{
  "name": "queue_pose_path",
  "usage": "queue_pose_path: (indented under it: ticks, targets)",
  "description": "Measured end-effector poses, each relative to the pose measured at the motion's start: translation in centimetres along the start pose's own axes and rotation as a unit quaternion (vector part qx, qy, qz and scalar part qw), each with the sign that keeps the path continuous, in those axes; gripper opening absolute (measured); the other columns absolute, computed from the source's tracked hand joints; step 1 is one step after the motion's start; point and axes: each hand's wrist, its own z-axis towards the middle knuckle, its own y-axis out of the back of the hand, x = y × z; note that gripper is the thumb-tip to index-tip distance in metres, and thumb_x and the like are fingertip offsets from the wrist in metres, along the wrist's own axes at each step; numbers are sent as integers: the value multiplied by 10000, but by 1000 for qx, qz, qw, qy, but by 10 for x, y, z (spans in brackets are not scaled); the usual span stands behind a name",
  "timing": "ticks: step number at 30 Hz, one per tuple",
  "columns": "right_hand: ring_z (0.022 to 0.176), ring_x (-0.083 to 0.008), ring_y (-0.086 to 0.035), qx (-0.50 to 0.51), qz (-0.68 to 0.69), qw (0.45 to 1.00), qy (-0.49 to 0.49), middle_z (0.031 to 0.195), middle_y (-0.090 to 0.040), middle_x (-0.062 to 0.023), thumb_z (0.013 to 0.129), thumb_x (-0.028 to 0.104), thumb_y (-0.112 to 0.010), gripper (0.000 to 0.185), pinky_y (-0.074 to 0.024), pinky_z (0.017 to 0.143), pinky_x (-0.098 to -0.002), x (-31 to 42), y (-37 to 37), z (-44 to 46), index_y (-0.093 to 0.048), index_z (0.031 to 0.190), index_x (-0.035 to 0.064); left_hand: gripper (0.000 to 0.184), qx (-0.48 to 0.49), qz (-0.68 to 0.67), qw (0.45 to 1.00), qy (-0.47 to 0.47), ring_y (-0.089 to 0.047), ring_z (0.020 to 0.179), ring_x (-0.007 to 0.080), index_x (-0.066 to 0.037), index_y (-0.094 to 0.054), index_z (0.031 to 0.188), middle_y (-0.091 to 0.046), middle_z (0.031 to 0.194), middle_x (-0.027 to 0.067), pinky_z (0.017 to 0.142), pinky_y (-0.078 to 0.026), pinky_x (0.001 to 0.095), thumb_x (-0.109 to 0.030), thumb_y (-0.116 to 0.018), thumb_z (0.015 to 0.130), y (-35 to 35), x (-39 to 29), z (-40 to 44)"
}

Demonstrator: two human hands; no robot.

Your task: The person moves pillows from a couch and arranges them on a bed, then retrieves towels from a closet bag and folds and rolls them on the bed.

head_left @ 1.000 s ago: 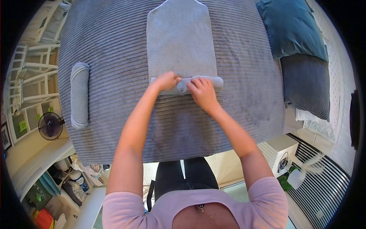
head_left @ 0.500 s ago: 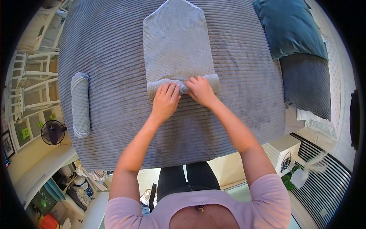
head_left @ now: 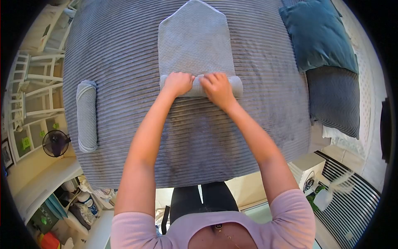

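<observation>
A light grey textured towel [head_left: 195,41] lies on the bed, its far end folded to a blunt point. Its near end is wound into a thick roll [head_left: 197,88] running left to right. My left hand [head_left: 179,84] is closed over the roll's left part, knuckles up and fingertips hidden. Curled fingers of my right hand [head_left: 217,89] grip the roll right of the middle. A narrow gap separates the two hands. Over on the left side of the bed rests a second, fully rolled grey towel [head_left: 86,116], untouched.
A ribbed grey bedspread [head_left: 265,112] covers the bed. Teal [head_left: 319,37] and dark grey [head_left: 333,101] pillows lie along the right. A black fan [head_left: 56,143] and white shelving [head_left: 43,70] stand beyond the left edge. A white cabinet [head_left: 306,168] is at the lower right.
Both hands have moved forward, away from my body, with the roll. The flat stretch of towel is a little shorter. My left hand has turned knuckles up.
</observation>
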Motion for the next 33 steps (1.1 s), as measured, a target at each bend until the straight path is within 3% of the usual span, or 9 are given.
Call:
queue_pose_path:
  ticks: [4, 9, 14, 17, 20, 24, 28, 31, 33]
  targets:
    - [1076, -231, -488, -3, -70, 997, 24, 1117, -535, -30, 716, 329, -694, 507, -356, 923, -395, 24, 9, -18, -523, 1148, 125, 328, 43, -25, 998, 38, -618, 746, 347, -56, -619, 807, -647, 797, 171, 676, -477, 458, -331, -465, 898, 7, 2, 5]
    - [1026, -214, -500, 5, -67, 997, 45, 1061, -527, -16, 669, 348, -718, 608, -365, 907, -385, 3, -2, -7, -488, 1198, 158, 262, -216, 24, 970, -105, -558, 959, 287, -58, -603, 931, -615, 993, 103, 823, -441, 386, -265, -634, 773, 10, -21, -32]
    - [974, -240, -547, 50, -52, 996, 57, 1001, -569, -32, 667, 306, -723, 564, -418, 819, -393, -17, -17, 7, -515, 1170, 160, 519, -272, 164, 937, -146, -547, 925, 270, -26, -494, 1124, -595, 984, 79, 818, -413, 365, -229, -698, 692, 2, -16, -38]
    - [931, -262, -560, 150, -44, 988, 20, 1040, -579, -53, 688, 262, -721, 544, -429, 805, -393, -8, 2, 12, -522, 1179, 137, 523, -111, 144, 974, -132, -556, 959, 265, -30, -505, 1116, -601, 1019, 96, 821, -412, 367, -221, -716, 677, 7, -8, -42]
    - [933, -299, -572, 273, 79, 959, 5, 1040, -597, -75, 719, 238, -714, 503, -444, 793, -401, 12, 18, -7, -529, 1171, 118, 444, -7, 57, 990, -131, -583, 892, 254, -45, -536, 1023, -622, 943, 92, 805, -422, 375, -249, -719, 674, 18, -22, -79]
    - [978, -342, -569, 436, 269, 854, -94, 1042, -616, -144, 692, 318, -755, 541, -465, 773, -399, 26, 44, -14, -547, 1123, 66, 504, 142, -109, 974, -141, -599, 908, 320, -45, -514, 1096, -630, 907, 165, 758, -454, 418, -323, -705, 722, 27, -26, -98]
    - [935, -311, -552, 316, 414, 836, -176, 971, -603, -140, 631, 417, -778, 572, -444, 801, -381, -7, 24, -12, -577, 1039, 70, 473, 182, -271, 945, -39, -584, 890, 289, -26, -548, 1075, -623, 917, 171, 780, -444, 377, -422, -615, 826, 14, 5, -55]
    - [976, -294, -541, 175, 229, 949, -129, 982, -597, -139, 636, 426, -768, 569, -428, 835, -373, -7, 28, -12, -583, 1036, 66, 502, 219, -309, 925, -30, -577, 885, 263, -21, -577, 1033, -627, 936, 158, 781, -442, 365, -487, -565, 847, 14, 15, -32]
    - [1053, -279, -507, 126, 138, 978, -94, 1084, -559, -135, 651, 409, -750, 597, -388, 895, -401, 12, 36, -22, -552, 1106, 77, 507, 234, -299, 925, -17, -590, 857, 267, -21, -583, 1037, -640, 913, 150, 760, -449, 371, -493, -541, 858, 14, 20, -25]
